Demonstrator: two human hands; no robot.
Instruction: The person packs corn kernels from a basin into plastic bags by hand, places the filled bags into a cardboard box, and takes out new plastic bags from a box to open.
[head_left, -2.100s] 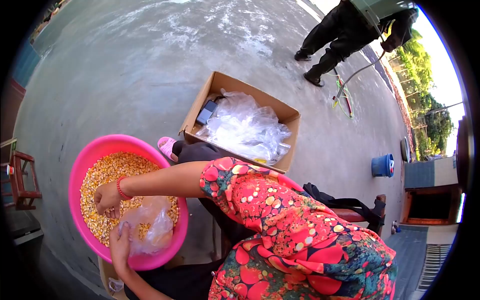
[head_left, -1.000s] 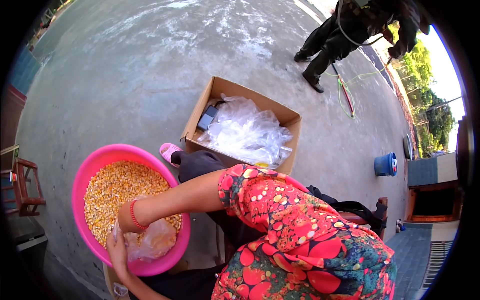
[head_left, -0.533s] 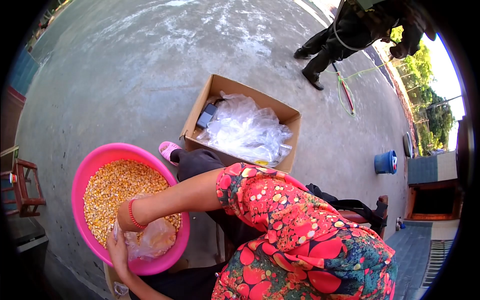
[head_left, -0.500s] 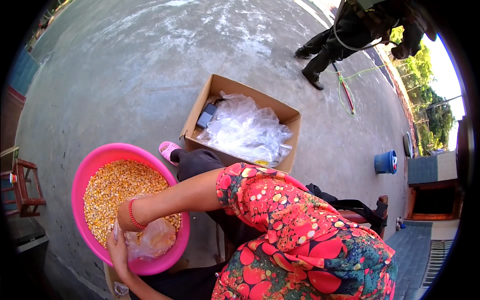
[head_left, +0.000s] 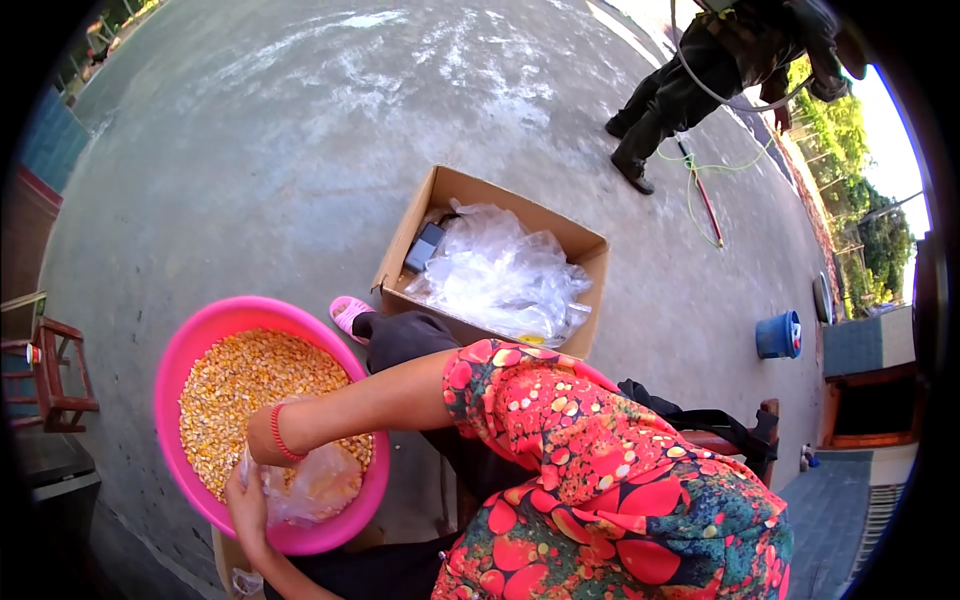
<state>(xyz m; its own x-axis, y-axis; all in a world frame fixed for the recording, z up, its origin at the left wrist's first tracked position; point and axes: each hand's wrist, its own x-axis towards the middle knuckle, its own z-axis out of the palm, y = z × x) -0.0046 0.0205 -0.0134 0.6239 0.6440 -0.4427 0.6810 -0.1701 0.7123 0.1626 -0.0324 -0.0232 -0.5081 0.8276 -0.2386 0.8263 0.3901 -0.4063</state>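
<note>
Plastic bag (head_left: 318, 482) is lying on corn kernels (head_left: 245, 385) inside the pink basin (head_left: 170, 400), near its lower rim. Left hand (head_left: 246, 502) is gripping the bag's edge; right hand (head_left: 264, 437) is touching its mouth, finger state hidden.

Your basin (head_left: 168, 410) looks like smooth plastic with a slight gloss, the corn kernels (head_left: 240, 380) make a rough, pebbly surface, and that bag (head_left: 325, 478) you've got is thin, crinkly, see-through plastic. The box (head_left: 540, 218) is just matt cardboard, but the film heap (head_left: 505, 275) is pretty shiny and wrinkled. Your shirt (head_left: 600, 450) looks like soft printed cloth, and the floor (head_left: 260, 200) is basically worn, mostly matt concrete.
</note>
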